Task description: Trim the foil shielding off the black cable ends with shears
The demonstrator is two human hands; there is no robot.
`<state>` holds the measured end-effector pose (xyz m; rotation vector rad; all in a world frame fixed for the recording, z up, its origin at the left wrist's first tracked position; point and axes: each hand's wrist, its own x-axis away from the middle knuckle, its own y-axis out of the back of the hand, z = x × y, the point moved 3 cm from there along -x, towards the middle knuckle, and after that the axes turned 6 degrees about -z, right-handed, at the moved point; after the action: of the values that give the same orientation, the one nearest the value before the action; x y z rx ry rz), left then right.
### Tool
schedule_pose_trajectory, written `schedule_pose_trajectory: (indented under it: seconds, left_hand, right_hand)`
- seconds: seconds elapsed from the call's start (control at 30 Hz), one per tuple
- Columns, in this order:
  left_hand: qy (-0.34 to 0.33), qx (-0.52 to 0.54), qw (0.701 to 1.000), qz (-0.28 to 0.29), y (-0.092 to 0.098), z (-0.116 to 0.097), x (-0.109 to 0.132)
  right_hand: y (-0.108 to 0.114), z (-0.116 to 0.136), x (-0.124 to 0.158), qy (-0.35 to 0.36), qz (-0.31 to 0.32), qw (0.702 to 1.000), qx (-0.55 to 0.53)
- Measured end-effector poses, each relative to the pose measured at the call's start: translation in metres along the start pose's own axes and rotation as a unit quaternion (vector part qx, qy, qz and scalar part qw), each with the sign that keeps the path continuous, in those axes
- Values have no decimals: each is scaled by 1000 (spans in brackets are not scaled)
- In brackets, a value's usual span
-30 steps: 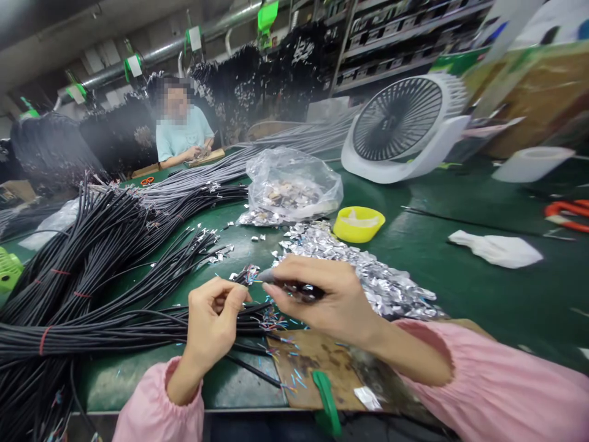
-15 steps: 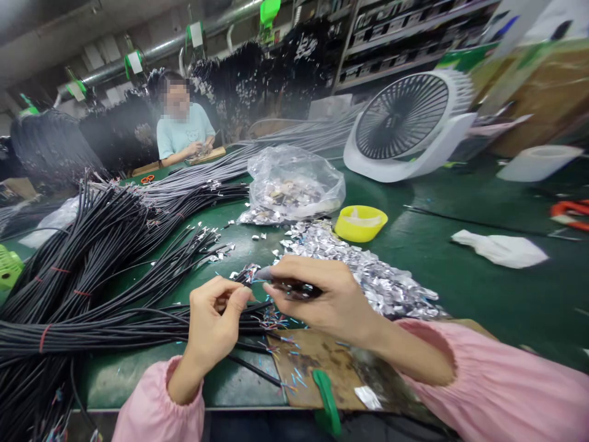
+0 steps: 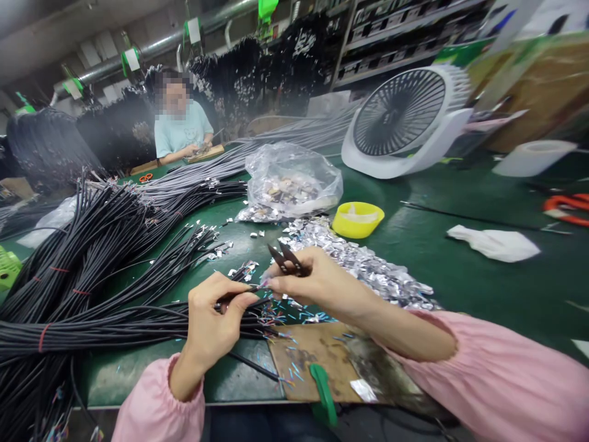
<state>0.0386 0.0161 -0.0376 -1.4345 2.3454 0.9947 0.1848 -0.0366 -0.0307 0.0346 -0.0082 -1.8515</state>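
Observation:
My left hand (image 3: pixel 212 319) is closed on one thin black cable (image 3: pixel 239 294), pinching it near its stripped end. My right hand (image 3: pixel 317 283) is closed around small black snips (image 3: pixel 285 259) whose blades point up and left; its fingertips touch the coloured wires at the cable's end (image 3: pixel 263 284). Both hands work over a bundle of black cables (image 3: pixel 115 325) that lies across the green table (image 3: pixel 460 282). Short coloured wire clippings (image 3: pixel 304 317) are scattered beneath the hands, beside a brown cardboard pad (image 3: pixel 313 356).
A heap of silver foil scraps (image 3: pixel 368 267) lies right of the hands, with a yellow bowl (image 3: pixel 358 218), a clear bag of scraps (image 3: pixel 289 184) and a white fan (image 3: pixel 405 123) behind. A white cloth (image 3: pixel 494 242) is at right. Another person (image 3: pixel 179 129) sits across the table.
My right hand has tilted, so the snips now point upward instead of lying along the cable end. My left hand has drawn the cable slightly toward me.

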Motion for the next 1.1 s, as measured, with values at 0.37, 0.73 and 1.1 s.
schedule_pose_trajectory:
  seconds: [0.37,0.73,1.1]
  left_hand:
    - [60,23,998,19,1,5,-2]
    - [123,65,990,9,-1,2,-2]
    - [146,81,986,7,0,1,-3]
  right_hand:
    - [0,9,3,51,-51,995,-67]
    - [0,3,7,171,-89,981,-8]
    - [3,5,15,269,-116,953,81]
